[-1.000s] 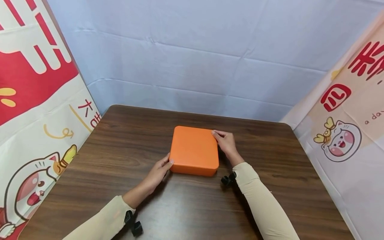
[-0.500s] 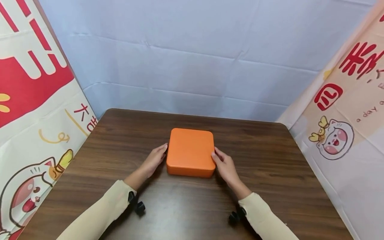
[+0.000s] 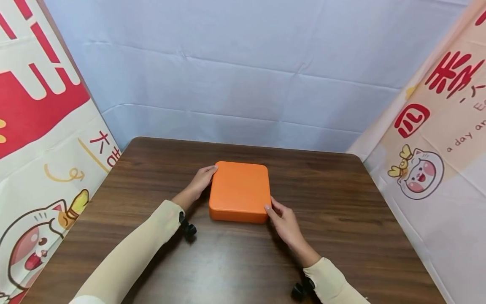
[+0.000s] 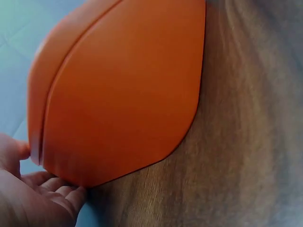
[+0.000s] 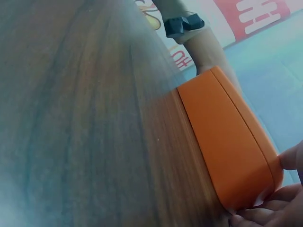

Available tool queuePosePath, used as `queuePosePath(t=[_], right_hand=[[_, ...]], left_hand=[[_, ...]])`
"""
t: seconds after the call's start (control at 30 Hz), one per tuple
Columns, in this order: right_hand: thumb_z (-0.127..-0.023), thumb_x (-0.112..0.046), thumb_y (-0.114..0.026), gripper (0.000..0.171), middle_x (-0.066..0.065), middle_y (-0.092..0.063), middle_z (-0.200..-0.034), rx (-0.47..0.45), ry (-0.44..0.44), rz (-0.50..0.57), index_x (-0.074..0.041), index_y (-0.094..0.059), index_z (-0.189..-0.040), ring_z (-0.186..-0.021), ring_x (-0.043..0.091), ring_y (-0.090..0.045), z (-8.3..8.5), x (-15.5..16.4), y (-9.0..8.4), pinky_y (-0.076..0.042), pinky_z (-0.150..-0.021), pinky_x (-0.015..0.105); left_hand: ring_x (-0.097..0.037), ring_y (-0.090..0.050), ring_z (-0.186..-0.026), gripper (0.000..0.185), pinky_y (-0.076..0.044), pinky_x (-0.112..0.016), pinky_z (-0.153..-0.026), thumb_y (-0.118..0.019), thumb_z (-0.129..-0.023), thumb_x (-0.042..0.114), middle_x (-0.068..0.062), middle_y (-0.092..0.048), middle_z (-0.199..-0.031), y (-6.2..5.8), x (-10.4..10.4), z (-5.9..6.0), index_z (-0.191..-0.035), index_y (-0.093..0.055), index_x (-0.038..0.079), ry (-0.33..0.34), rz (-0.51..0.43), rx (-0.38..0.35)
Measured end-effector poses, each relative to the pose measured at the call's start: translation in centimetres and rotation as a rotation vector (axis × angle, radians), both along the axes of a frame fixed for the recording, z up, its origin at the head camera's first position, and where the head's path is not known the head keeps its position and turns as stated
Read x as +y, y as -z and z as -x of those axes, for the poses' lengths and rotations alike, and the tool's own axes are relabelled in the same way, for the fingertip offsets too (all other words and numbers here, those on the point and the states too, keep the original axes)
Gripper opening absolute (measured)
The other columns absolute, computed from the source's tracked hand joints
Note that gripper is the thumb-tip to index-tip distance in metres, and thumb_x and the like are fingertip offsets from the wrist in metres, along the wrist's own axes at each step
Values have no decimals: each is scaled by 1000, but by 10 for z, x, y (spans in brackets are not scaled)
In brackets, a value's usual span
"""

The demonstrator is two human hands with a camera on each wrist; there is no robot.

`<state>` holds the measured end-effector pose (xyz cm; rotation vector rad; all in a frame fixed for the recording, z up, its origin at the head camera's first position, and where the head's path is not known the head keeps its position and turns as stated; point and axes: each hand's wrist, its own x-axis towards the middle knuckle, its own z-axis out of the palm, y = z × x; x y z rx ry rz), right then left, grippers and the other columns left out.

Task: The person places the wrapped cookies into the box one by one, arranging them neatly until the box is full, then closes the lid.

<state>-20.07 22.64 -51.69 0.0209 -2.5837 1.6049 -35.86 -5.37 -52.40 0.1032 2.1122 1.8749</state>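
- Orange box [image 3: 239, 190] with rounded corners lies flat on the table [image 3: 341, 202], between my two hands, roughly mid-table.
- My left hand [image 3: 201, 179] is at the box's far left corner; its fingertips curl onto the top edge there, gripping that corner. On the left wrist view the fingers [image 4: 52, 189] sit under and against the box's [image 4: 123, 90] rim, thumb at its seam.
- My right hand [image 3: 282, 221] is at the near right corner, the diagonal opposite. Its fingers pinch the corner, thumb on the upper edge; the right wrist view shows the fingertips [image 5: 265, 215] wrapped round the box's [image 5: 227, 142] end.
- From the right hand, the box stretches away toward the left forearm, which shows just beyond its far end on the right wrist view.
- A seam runs round the box's side, marking lid from base; I cannot tell whether the lid is lifted at all.
- Beige sleeves cover both forearms, each with a black strap mount at the wrist.
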Motion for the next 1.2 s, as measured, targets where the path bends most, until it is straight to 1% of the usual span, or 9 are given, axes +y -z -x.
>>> queuePosePath(t=[0.2,0.37,0.43,0.53,0.7,0.83,1.0,1.13,1.2], right_hand=[[-103,-29,-62,53,13,-49,-149,29,-4,25,0,-50,-146,-139,25,-46,1,-2,5,-39,-113,43],[-104,-30,-61,54,13,-50,-149,20,1,-3,0,-49,-147,-138,25,-47,0,-2,2,-40,-112,43],[-104,-29,-60,53,13,-50,-149,20,8,-24,-1,-49,-148,-138,25,-47,1,-2,2,-39,-113,44],[-107,-32,-55,53,12,-47,-153,20,12,-54,-4,-46,-151,-142,26,-43,3,-1,1,-35,-117,46],[-108,-41,-47,62,7,-32,-163,25,-47,-120,-14,-29,-160,-148,25,-32,14,-2,-2,-26,-121,48],[-108,-44,-47,69,3,-17,-167,42,-113,-142,-16,-16,-163,-153,20,-19,31,-5,-4,-19,-124,48],[-109,-40,-46,71,9,0,-169,72,-175,-205,-10,-10,-163,-156,25,-4,49,-9,-1,-14,-124,53],[-110,-33,-44,69,13,0,-169,97,-198,-200,-5,-9,-162,-156,33,-2,55,-12,3,-12,-123,56],[-110,-31,-44,68,13,-3,-170,105,-204,-183,-4,-9,-162,-156,32,-3,55,-14,4,-12,-123,55]], left_hand=[[-28,-33,-148,55,-26,-49,-122,-39,-111,39,-11,-41,-159,1,1,-1,-157,-38,9,3,37,55],[-28,-34,-148,55,-27,-49,-121,-36,-112,39,-11,-42,-158,1,1,-4,-158,-37,10,12,39,77],[-28,-30,-150,57,-24,-49,-122,-35,-111,41,-11,-37,-161,1,2,-4,-159,-34,10,18,66,92],[-29,-22,-153,61,-19,-49,-124,-33,-111,44,-10,-27,-166,1,3,-7,-162,-25,10,15,115,109],[-27,-9,-156,64,-11,-51,-125,-27,-112,44,-7,-9,-170,1,5,-19,-165,-7,14,42,170,143],[-26,-4,-156,65,-7,-48,-125,-28,-112,39,-6,0,-170,1,6,-33,-164,4,15,76,181,217],[-26,3,-155,68,-4,-48,-125,-32,-113,29,-10,9,-169,3,7,-51,-162,13,12,126,186,340],[-27,8,-155,67,-2,-51,-125,-31,-113,25,-10,13,-169,7,7,-58,-161,14,9,140,177,408],[-28,7,-155,67,-3,-52,-125,-31,-113,24,-12,12,-169,8,6,-59,-161,12,7,132,173,424]])
